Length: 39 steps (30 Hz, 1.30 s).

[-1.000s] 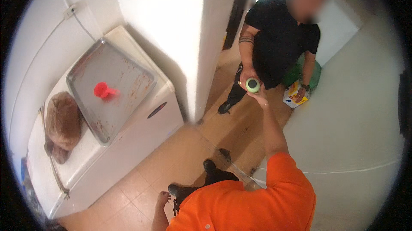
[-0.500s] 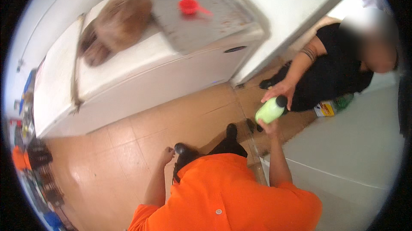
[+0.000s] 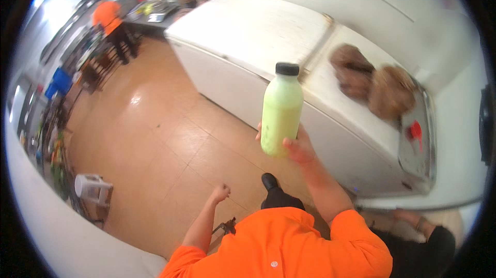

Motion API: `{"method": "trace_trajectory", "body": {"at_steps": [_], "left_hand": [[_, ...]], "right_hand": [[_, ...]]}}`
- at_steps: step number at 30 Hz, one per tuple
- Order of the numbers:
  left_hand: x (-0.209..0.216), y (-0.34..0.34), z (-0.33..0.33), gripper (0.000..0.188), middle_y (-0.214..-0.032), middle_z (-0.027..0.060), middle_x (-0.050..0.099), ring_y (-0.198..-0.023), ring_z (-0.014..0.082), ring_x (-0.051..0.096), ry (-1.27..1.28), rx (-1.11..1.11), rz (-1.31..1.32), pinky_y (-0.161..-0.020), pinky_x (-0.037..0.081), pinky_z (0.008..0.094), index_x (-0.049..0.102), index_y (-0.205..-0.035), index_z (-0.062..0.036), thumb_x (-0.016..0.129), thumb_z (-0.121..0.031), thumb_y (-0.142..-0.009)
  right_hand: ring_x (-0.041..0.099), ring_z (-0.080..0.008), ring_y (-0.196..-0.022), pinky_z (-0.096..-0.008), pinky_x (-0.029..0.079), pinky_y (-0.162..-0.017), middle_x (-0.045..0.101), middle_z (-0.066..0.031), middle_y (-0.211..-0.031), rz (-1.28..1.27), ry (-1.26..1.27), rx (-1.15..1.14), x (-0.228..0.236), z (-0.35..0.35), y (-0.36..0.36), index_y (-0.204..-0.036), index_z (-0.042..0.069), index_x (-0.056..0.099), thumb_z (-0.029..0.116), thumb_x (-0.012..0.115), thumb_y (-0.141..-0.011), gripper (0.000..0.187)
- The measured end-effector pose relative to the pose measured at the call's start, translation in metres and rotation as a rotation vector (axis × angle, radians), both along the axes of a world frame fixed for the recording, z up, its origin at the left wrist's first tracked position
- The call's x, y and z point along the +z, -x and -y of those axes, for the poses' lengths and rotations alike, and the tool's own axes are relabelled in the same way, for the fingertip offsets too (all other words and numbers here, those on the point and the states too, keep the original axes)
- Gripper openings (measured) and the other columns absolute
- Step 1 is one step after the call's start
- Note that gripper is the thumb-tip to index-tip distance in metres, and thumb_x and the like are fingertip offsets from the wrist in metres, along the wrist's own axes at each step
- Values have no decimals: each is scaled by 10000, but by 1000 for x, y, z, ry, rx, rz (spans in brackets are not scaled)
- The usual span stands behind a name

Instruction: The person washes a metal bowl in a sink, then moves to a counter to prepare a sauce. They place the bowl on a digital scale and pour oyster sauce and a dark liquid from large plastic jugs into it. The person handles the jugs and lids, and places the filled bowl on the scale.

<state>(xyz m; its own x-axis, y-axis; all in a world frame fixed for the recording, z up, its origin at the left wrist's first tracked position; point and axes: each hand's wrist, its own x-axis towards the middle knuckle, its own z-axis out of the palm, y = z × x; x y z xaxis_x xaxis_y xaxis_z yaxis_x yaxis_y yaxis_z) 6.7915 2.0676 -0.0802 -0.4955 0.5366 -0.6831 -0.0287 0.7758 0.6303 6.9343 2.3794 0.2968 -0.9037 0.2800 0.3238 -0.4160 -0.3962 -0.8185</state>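
Observation:
Upright in my right hand [image 3: 301, 149] is a pale green bottle [image 3: 282, 110] with a black cap, gripped low on its body. My fingers wrap round behind it, and the thumb lies across the front. My left hand [image 3: 221, 193] hangs low over the tiled floor, its fingers loosely curled and nothing visible in them. Behind the bottle stands a long white chest freezer [image 3: 248, 25].
Brown bags [image 3: 390, 92] lie on the freezer's right part, beside a metal tray [image 3: 413, 159] with a red scoop [image 3: 415, 131]. A white stool [image 3: 93, 187] stands at left. Far off, a person in orange [image 3: 107, 18] works near a counter. Another person's dark sleeve [image 3: 439, 247] shows lower right.
The other person's hand has let go of the bottle, which my right hand now holds alone and raised. My view has turned left, bringing the far counter and more floor into sight.

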Motion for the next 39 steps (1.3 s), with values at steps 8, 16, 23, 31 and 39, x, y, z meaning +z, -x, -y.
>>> {"method": "trace_trajectory", "body": {"at_steps": [8, 16, 23, 31, 39], "left_hand": [[-21, 141, 135, 330, -884, 134, 717, -716, 214, 688, 91, 299, 64, -598, 531, 363, 647, -1025, 29, 560, -272, -922], [-4, 243, 260, 375, -952, 186, 706, -727, 269, 691, 139, 1160, 221, -572, 537, 416, 580, -1162, 45, 501, -272, -978], [-24, 356, 290, 351, -952, 164, 712, -717, 258, 692, 134, 1048, 421, -557, 530, 394, 575, -1155, 41, 489, -253, -984], [-32, 663, 404, 320, -947, 144, 708, -718, 237, 690, 81, 966, 303, -537, 522, 377, 566, -1144, 25, 495, -243, -984], [-2, 952, 523, 312, -893, 120, 699, -673, 196, 667, -133, 1590, -90, -539, 511, 354, 558, -1181, -2, 539, -243, -985]], "right_hand": [[663, -225, -987, -390, 559, -833, 645, -100, -1093, -186, -196, 151, 46, 29, 345, -1295, 35, 509, 310, 864, -751, 705], [663, -271, -1024, -402, 553, -842, 628, -145, -1152, -332, -255, 392, 103, 120, 688, -1316, 12, 510, 265, 821, -774, 674], [678, -245, -979, -396, 559, -839, 650, -119, -1109, -384, -207, 546, 135, 250, 952, -1293, 21, 521, 192, 807, -783, 610], [679, -227, -960, -383, 561, -832, 649, -112, -1084, -415, -199, 718, 178, 416, 1212, -1297, 22, 510, 198, 783, -807, 588], [647, -224, -1025, -375, 543, -866, 630, -124, -1137, -479, -157, 877, 189, 584, 1473, -1326, 18, 497, 220, 779, -810, 621]]}}
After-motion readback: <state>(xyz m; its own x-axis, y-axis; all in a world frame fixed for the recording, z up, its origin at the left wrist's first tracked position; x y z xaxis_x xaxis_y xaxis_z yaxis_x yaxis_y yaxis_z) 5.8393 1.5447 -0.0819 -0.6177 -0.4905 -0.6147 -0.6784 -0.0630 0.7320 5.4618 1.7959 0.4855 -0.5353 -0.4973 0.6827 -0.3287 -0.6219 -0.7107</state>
